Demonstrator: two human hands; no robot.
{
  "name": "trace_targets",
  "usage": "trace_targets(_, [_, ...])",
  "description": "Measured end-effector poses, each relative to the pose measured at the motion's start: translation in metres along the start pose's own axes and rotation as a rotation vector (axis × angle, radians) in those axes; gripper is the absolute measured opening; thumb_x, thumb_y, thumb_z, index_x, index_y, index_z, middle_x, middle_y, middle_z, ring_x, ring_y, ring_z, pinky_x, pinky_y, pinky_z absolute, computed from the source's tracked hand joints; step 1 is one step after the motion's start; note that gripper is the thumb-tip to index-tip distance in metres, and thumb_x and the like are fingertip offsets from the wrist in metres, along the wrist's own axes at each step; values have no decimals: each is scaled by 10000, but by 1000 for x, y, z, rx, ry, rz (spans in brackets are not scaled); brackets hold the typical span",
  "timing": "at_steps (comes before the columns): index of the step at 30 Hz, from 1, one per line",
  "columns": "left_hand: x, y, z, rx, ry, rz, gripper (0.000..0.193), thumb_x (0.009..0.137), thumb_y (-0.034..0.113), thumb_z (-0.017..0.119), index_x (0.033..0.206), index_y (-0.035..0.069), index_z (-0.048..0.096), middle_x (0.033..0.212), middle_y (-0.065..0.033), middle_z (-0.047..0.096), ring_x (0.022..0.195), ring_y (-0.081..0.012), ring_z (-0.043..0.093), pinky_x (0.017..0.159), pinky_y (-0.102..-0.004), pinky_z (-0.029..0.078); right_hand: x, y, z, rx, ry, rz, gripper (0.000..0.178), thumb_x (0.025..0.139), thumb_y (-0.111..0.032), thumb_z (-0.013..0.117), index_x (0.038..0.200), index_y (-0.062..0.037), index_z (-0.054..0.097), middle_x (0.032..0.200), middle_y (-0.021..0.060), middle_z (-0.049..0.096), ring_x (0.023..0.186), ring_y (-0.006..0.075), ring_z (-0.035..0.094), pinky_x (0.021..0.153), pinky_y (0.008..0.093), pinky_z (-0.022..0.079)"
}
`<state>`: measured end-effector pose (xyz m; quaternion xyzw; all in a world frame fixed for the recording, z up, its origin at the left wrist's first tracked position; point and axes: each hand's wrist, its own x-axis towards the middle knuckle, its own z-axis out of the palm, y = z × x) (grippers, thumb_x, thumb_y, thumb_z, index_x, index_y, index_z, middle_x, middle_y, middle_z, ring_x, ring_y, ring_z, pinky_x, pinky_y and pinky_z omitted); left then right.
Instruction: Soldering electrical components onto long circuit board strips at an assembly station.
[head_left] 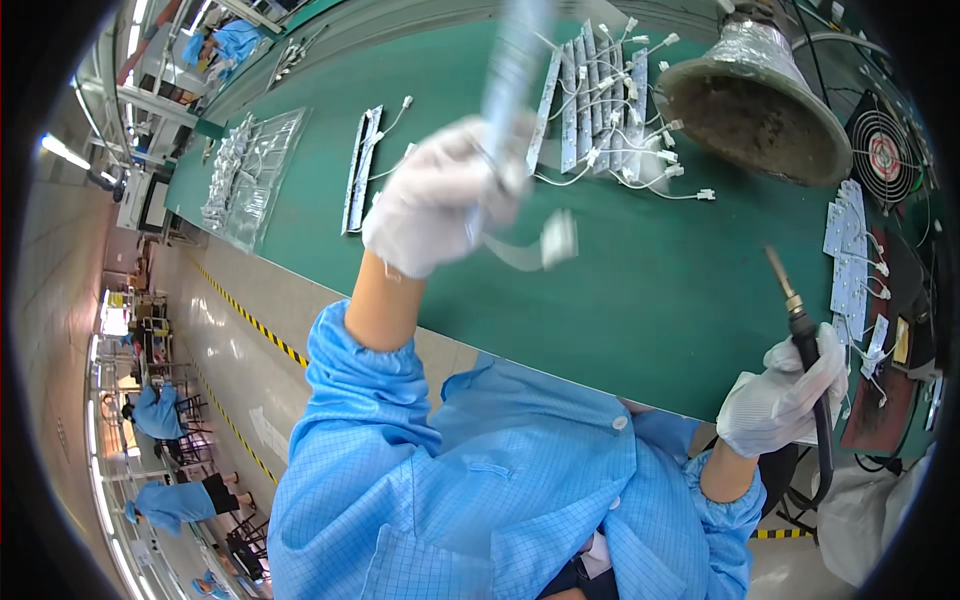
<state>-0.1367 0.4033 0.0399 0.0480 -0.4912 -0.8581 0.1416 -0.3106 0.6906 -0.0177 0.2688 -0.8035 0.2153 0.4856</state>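
My left hand (440, 195), in a white glove, is raised over the green tabletop (660, 280). Its fingers close round a narrow light-coloured LED strip (515, 70), blurred by motion and pointing away from me. From this strip a short lead hangs, ending in a white connector (558, 240). At the right, near the table's front edge, my gloved right hand (785, 395) grips a soldering iron (805, 335) by its black handle. The iron's bare tip points up and to the left, touching nothing.
Several wired LED strips (592, 100) lie at the back, beside a wide metal extraction funnel (755, 115). A few strips (360, 170) lie left. More strip boards (848, 255) and a round fan (885, 155) are at right. White wired connectors (230, 175) sit on clear plastic far left.
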Motion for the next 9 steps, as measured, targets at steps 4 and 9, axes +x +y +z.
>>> trace_targets(4, [4, -29, 51, 621, 18, -413, 512, 824, 138, 630, 1286, -57, 525, 937, -127, 670, 814, -136, 630, 665, -252, 486, 5, -2, 4, -161, 84, 41, 165, 828, -1, 540, 955, 4, 645, 825, 95, 649, 721, 250, 620, 672, 360, 512])
trace_targets(9, [45, -64, 83, 1112, -128, -576, 517, 834, 216, 669, 1292, 8, 549, 1072, -115, 686, 917, -215, 660, 794, -276, 518, 2, 8, -10, 305, -152, -174, 140, 813, 47, 541, 941, 72, 592, 827, 124, 600, 706, 240, 604, 602, 330, 522])
